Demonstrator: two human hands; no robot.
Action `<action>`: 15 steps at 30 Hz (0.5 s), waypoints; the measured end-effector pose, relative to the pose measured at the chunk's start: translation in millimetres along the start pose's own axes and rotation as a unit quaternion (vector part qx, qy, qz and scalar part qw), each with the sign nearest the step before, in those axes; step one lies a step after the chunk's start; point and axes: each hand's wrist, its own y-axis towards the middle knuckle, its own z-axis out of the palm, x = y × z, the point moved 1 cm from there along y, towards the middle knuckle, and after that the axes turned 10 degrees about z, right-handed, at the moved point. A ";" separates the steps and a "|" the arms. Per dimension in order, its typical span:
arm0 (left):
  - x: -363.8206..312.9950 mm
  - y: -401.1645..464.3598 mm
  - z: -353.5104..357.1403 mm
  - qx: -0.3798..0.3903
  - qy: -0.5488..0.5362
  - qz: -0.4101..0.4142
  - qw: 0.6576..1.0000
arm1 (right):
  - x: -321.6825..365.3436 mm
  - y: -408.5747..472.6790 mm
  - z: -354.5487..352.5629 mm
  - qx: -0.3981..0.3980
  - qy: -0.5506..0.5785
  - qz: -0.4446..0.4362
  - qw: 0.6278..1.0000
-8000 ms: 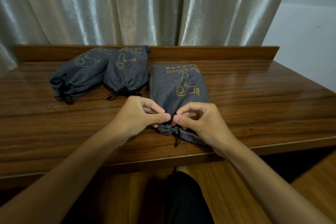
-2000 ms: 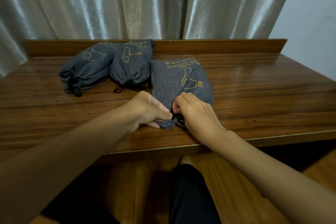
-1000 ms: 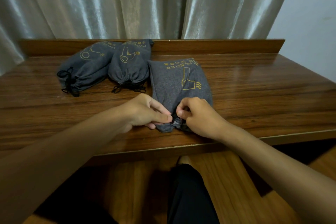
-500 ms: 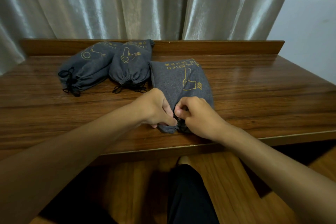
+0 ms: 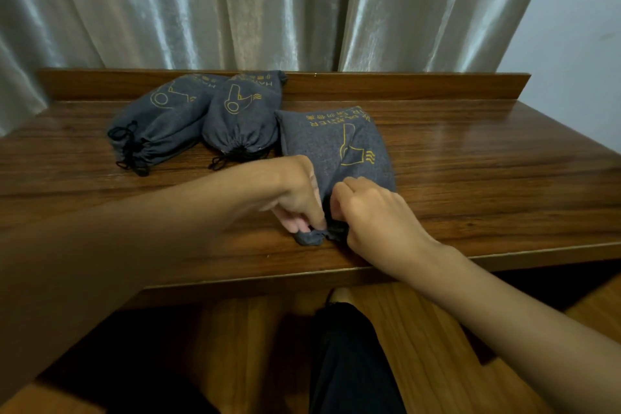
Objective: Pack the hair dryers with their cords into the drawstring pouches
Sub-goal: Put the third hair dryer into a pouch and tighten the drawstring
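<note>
The grey fabric drawstring pouch with a yellow hair-dryer print [image 5: 336, 158] lies near the front edge of the dark wooden table [image 5: 487, 171]. My left hand [image 5: 297, 198] and right hand [image 5: 373, 212] both pinch its gathered mouth. Two tied grey pouches [image 5: 201, 118] lie behind, left.

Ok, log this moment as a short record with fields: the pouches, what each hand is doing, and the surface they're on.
pouches: three grey fabric drawstring pouches with yellow hair dryer prints
near pouch: lies flat, mouth toward the person, gathered at the table edge
far-left pouch: cinched, black cord tied
middle pouch: cinched, touching the far-left pouch
left hand: pinches the near pouch's gathered mouth
right hand: grips the black drawstring at the mouth
surface: dark wooden table in front of pale curtains
</note>
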 end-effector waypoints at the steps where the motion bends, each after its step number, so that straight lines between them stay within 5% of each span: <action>1: 1.3 -0.7 -2.3 0.012 -0.003 0.013 1.000 | -0.3 1.9 0.2 0.005 0.005 0.005 1.000; 9: 27.5 -9.9 8.0 -0.093 0.023 0.166 0.981 | -2.9 2.7 7.2 0.005 0.029 0.023 0.999; 15: 25.7 -14.9 12.5 -0.140 0.121 0.184 0.965 | -0.6 1.2 3.5 0.009 0.043 0.022 0.999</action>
